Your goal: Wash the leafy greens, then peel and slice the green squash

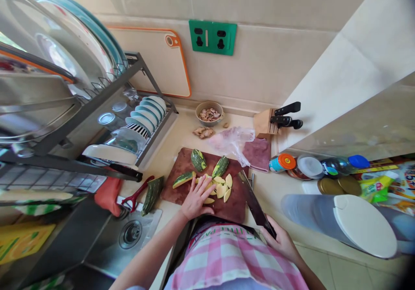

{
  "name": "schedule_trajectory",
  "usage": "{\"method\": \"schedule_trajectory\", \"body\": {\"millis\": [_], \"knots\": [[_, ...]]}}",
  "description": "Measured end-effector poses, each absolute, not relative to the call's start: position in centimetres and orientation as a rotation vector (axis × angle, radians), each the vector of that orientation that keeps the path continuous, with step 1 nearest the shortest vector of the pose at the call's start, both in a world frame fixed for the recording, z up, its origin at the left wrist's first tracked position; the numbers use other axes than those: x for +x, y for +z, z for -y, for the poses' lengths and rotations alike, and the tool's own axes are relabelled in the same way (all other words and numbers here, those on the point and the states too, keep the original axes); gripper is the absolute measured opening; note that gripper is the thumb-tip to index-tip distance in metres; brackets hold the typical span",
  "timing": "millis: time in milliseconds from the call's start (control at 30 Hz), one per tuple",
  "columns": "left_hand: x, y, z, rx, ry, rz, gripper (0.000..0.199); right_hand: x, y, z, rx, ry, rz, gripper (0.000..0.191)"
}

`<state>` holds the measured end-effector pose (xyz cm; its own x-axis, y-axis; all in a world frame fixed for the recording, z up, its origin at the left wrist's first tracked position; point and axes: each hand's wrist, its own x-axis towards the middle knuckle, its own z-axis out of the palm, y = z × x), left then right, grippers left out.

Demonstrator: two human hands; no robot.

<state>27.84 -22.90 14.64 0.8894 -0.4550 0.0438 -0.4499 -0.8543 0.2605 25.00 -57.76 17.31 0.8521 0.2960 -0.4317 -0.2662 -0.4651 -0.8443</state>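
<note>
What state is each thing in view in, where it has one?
Left hand: open, spread over the brown board
Right hand: closed around the knife's handle
Knife: held, beside the pale slices
Pale slices: cut, clustered on the board
Green vegetable by the sink: skin on
Plastic bag: crumpled
Small bowl: filled
Wall sockets: nothing plugged in
White-lidded container: lid on

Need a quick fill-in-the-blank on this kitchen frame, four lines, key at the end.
1. The right hand holds a ____.
2. The left hand is spread palm-____ over the cutting board.
3. The wall socket plate is coloured ____.
4. A long vegetable piece lies off the board, on its ____ side in the picture.

Missing words: knife; down; green; left.
</note>
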Motion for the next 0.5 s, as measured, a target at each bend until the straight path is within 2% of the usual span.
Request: {"method": "schedule_trajectory", "body": {"millis": [300,400,500], "knots": [[30.2,12.8,26.5,2.780,-0.049,0.416,0.079,26.8,18.6,55.9,-2.000,0.655,0.140,0.051],[30.1,14.2,26.2,2.782,-0.009,0.448,0.077,27.5,18.9,56.1,-2.061,0.584,0.061,0.051],[29.4,16.6,23.9,2.816,0.126,0.330,0.060,27.8,19.2,56.6,-2.073,0.582,0.008,0.053]]}}
